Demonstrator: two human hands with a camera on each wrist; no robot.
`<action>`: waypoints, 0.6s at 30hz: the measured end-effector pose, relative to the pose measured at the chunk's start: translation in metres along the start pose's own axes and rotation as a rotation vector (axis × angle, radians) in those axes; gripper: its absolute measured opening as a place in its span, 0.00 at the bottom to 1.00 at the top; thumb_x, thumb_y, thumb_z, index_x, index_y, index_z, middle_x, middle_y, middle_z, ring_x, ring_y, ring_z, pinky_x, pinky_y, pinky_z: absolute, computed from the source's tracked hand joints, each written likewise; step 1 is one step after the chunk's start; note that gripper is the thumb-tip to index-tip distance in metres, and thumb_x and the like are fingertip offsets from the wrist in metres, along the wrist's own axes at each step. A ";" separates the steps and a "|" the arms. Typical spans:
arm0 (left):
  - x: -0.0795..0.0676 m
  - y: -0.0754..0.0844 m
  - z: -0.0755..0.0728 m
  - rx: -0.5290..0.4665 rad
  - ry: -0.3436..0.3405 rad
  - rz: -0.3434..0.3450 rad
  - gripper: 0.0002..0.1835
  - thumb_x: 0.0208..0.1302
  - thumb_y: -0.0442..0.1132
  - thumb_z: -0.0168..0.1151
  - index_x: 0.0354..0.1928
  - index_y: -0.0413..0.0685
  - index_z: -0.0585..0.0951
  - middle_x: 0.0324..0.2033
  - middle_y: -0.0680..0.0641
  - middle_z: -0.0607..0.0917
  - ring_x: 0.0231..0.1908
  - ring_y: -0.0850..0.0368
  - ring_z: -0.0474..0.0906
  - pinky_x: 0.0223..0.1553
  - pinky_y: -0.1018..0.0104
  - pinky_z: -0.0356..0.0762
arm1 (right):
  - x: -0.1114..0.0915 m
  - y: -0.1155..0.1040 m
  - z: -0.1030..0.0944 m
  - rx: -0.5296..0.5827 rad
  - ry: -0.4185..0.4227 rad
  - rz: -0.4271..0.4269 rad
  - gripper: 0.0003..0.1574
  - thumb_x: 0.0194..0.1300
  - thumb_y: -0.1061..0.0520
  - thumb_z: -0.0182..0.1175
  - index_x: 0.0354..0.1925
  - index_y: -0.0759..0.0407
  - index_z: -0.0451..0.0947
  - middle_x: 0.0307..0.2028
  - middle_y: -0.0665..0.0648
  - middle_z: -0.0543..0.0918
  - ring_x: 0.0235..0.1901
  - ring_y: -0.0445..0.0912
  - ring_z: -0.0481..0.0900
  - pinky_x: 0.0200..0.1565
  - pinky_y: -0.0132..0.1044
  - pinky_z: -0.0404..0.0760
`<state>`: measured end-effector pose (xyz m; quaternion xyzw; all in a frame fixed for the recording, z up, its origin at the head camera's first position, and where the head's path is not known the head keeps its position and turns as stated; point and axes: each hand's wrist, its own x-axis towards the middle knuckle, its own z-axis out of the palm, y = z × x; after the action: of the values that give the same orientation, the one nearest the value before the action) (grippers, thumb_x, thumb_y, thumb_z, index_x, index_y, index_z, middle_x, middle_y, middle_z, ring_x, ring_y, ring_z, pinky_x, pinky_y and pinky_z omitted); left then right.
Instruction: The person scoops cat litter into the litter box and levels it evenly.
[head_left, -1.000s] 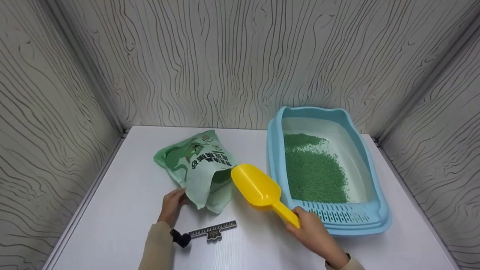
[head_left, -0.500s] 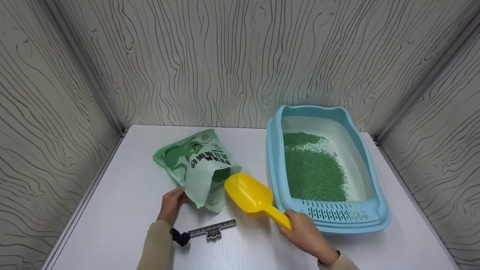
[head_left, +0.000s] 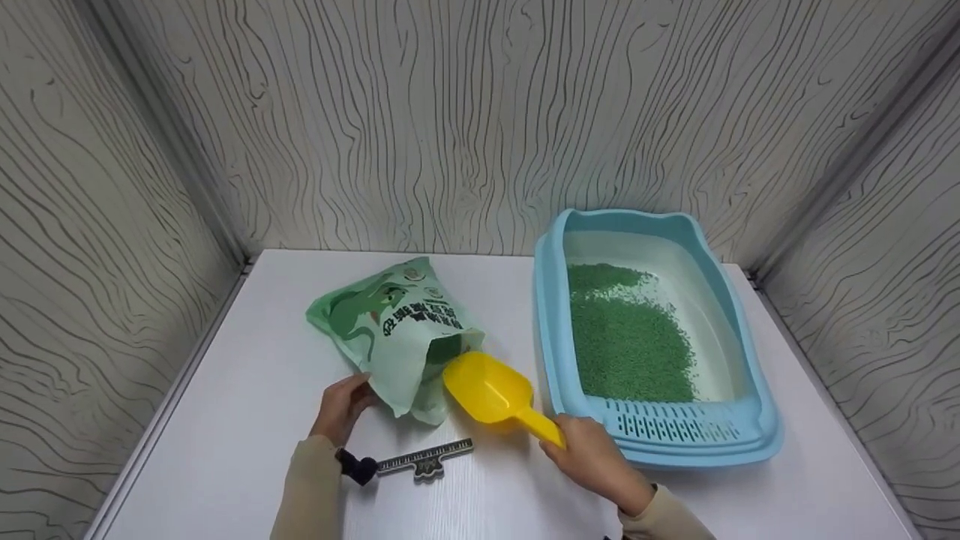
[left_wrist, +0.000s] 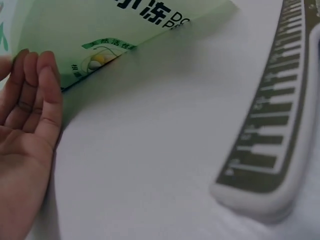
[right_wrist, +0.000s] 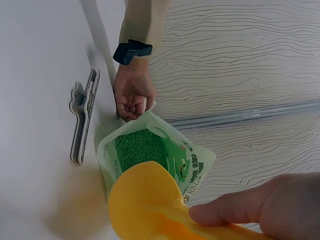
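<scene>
Now the yellow scoop (head_left: 487, 386) has slid left and lower, so it sits right by the mouth of the green bag (head_left: 397, 330), where green pellets (right_wrist: 142, 147) lie. The right hand (head_left: 589, 454) grips the scoop; the left hand (head_left: 343, 409) pinches the bag, left of the frame's middle. Black Chinese writing (head_left: 424, 319) marks the bag; "冻" reads, much is too small.

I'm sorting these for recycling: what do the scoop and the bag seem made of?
The scoop looks like smooth, glossy plastic, with a bright highlight. The bag is probably flexible plastic film, fairly matte, judging by its thin, floppy edges.
</scene>
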<state>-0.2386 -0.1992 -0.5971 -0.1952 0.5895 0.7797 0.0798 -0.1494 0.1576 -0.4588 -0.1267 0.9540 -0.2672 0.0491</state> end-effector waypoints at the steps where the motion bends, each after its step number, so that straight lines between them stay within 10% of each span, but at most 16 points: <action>1: 0.000 0.000 -0.001 0.008 -0.008 -0.001 0.26 0.62 0.46 0.57 0.57 0.35 0.71 0.40 0.50 0.83 0.42 0.60 0.80 0.47 0.66 0.79 | 0.001 -0.001 0.001 -0.007 0.000 0.003 0.07 0.53 0.58 0.63 0.26 0.60 0.75 0.17 0.51 0.71 0.18 0.40 0.64 0.21 0.28 0.62; 18: 0.002 0.002 -0.004 -0.010 0.006 -0.028 0.26 0.60 0.45 0.59 0.55 0.36 0.72 0.38 0.51 0.83 0.41 0.60 0.79 0.46 0.68 0.79 | 0.014 -0.020 0.003 -0.171 -0.049 0.044 0.10 0.55 0.57 0.61 0.25 0.61 0.73 0.17 0.54 0.71 0.18 0.44 0.65 0.21 0.34 0.63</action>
<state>-0.2403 -0.2039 -0.5970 -0.2062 0.5832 0.7808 0.0880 -0.1577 0.1365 -0.4512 -0.1159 0.9744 -0.1806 0.0671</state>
